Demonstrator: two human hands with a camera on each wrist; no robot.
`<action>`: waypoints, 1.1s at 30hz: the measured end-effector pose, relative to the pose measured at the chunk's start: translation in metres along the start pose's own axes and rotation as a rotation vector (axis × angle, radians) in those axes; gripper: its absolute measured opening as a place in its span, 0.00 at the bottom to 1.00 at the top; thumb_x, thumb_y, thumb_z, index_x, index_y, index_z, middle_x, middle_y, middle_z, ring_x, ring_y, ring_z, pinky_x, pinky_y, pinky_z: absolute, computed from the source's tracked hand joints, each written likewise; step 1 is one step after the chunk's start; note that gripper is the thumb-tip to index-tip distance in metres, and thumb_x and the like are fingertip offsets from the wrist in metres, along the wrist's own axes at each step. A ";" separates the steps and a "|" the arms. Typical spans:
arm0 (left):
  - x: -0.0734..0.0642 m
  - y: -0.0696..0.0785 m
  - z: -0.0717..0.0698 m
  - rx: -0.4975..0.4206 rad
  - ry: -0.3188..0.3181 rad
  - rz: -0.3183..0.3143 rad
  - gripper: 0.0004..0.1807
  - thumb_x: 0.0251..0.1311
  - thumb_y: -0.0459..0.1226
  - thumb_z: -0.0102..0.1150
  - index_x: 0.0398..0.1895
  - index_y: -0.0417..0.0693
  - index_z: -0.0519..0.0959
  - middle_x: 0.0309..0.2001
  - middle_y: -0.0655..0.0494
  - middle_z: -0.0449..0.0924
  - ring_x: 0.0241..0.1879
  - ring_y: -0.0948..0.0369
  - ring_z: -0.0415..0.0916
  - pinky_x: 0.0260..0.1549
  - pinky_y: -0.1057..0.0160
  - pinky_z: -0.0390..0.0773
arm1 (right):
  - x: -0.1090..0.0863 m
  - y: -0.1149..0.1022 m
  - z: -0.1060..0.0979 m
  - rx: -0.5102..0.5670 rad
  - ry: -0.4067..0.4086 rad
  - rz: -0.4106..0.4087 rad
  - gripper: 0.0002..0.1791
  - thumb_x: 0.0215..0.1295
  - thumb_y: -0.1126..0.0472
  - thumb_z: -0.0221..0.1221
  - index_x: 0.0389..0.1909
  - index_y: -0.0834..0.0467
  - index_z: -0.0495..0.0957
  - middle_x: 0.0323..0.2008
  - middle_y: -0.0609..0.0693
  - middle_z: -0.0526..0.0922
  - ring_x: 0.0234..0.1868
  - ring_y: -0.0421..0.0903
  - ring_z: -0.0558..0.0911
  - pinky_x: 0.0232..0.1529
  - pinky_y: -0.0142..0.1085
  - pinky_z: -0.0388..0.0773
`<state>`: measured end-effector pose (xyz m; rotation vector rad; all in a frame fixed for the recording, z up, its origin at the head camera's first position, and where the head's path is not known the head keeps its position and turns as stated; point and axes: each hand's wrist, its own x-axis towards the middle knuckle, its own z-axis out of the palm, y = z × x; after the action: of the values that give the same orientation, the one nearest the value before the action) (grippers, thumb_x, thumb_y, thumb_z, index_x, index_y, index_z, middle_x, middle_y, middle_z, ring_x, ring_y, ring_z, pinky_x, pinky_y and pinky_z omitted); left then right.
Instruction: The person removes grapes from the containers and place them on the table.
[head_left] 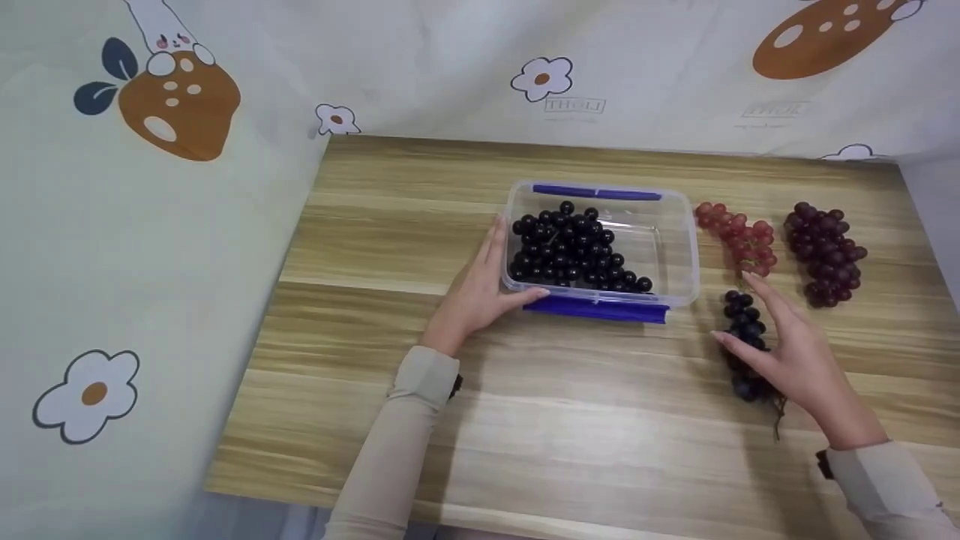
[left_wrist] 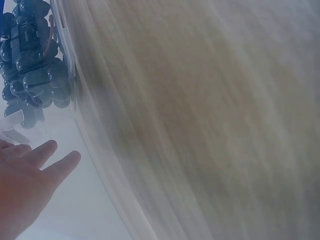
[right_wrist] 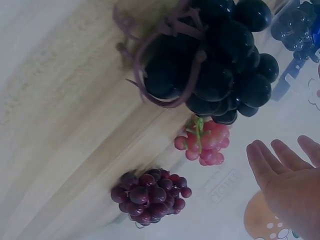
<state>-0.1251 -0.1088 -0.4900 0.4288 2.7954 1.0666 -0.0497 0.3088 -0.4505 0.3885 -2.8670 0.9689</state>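
Black grapes lie below right fingers.

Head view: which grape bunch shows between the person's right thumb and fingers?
The black bunch outside the box, partly covered by the right hand. The red bunch and purple bunch lie farther back; the other black bunch is inside the box.

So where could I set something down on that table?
The table is bare left of the left hand and in front of the plastic box; the box's back right corner is free. It's crowded right of the box: red grapes, purple grapes, a black bunch and the right hand.
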 end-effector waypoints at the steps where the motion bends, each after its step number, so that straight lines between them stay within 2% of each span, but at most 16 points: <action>1: 0.000 0.000 0.000 0.000 0.001 0.001 0.71 0.58 0.73 0.62 0.87 0.51 0.29 0.87 0.42 0.34 0.84 0.42 0.44 0.82 0.42 0.51 | 0.001 -0.001 0.000 0.004 0.001 -0.002 0.51 0.58 0.67 0.76 0.80 0.63 0.61 0.72 0.77 0.67 0.69 0.80 0.67 0.64 0.77 0.66; 7: 0.000 -0.002 0.000 0.006 0.003 0.011 0.71 0.59 0.72 0.62 0.87 0.51 0.30 0.87 0.44 0.34 0.84 0.43 0.44 0.82 0.43 0.51 | 0.008 -0.004 -0.001 0.017 0.011 -0.018 0.50 0.56 0.68 0.77 0.79 0.64 0.62 0.73 0.75 0.67 0.70 0.79 0.66 0.68 0.76 0.63; 12: -0.001 -0.002 0.000 0.001 0.003 0.016 0.71 0.59 0.73 0.62 0.87 0.51 0.30 0.87 0.44 0.33 0.84 0.43 0.44 0.82 0.43 0.51 | 0.013 -0.009 -0.002 0.007 0.013 -0.025 0.50 0.56 0.67 0.77 0.78 0.65 0.63 0.72 0.75 0.68 0.69 0.79 0.68 0.67 0.75 0.65; 22: -0.001 -0.001 -0.001 -0.007 -0.003 -0.020 0.71 0.58 0.73 0.63 0.87 0.54 0.30 0.87 0.46 0.34 0.83 0.42 0.46 0.81 0.43 0.53 | 0.025 -0.017 -0.004 -0.015 0.023 -0.077 0.51 0.53 0.66 0.79 0.78 0.64 0.65 0.72 0.72 0.71 0.69 0.77 0.70 0.69 0.73 0.65; 33: 0.000 0.000 -0.001 -0.007 -0.003 -0.016 0.70 0.59 0.72 0.63 0.87 0.52 0.31 0.87 0.46 0.33 0.83 0.43 0.45 0.81 0.44 0.52 | 0.040 -0.028 -0.004 -0.011 0.015 -0.116 0.49 0.55 0.67 0.78 0.78 0.63 0.65 0.69 0.71 0.74 0.63 0.74 0.76 0.63 0.74 0.71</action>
<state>-0.1249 -0.1092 -0.4893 0.4068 2.7870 1.0713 -0.0804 0.2817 -0.4246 0.5368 -2.7994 0.9311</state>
